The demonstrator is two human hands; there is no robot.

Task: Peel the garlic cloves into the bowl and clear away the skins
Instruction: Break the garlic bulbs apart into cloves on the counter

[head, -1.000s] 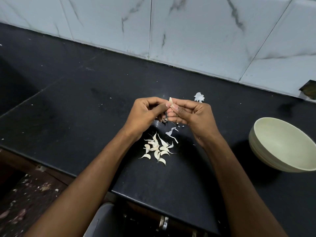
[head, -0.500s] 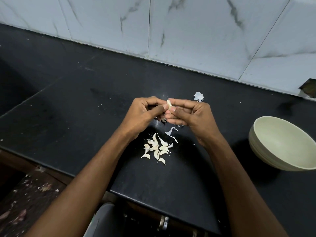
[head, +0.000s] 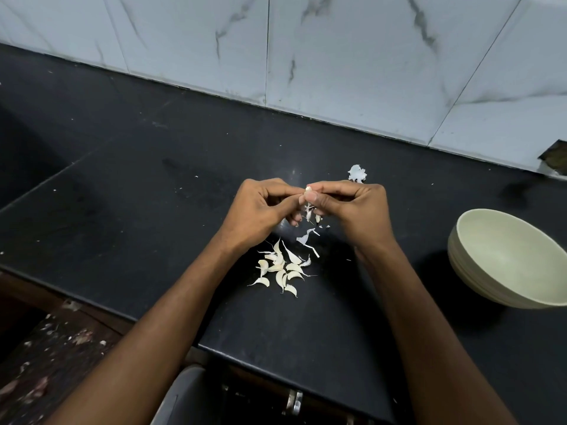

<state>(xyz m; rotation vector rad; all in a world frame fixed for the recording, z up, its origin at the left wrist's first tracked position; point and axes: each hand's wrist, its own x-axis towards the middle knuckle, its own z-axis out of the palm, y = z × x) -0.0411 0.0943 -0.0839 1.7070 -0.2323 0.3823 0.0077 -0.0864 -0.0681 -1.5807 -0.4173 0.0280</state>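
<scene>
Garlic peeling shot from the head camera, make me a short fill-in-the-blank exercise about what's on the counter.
1. Both hands, left hand and right hand, pinch one garlic ____ between them.
2. The pile of cloves lies on the ____ countertop.
3. The bowl sits to the person's ____.
4. The wall is covered in marbled ____.

Missing words: clove; black; right; tiles

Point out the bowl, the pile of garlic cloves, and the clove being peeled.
bowl [head: 478,237]: head view, on its near-left rim.
pile of garlic cloves [head: 280,268]: head view, on the pile's middle.
clove being peeled [head: 308,189]: head view, on the tip showing between the fingertips.
</scene>
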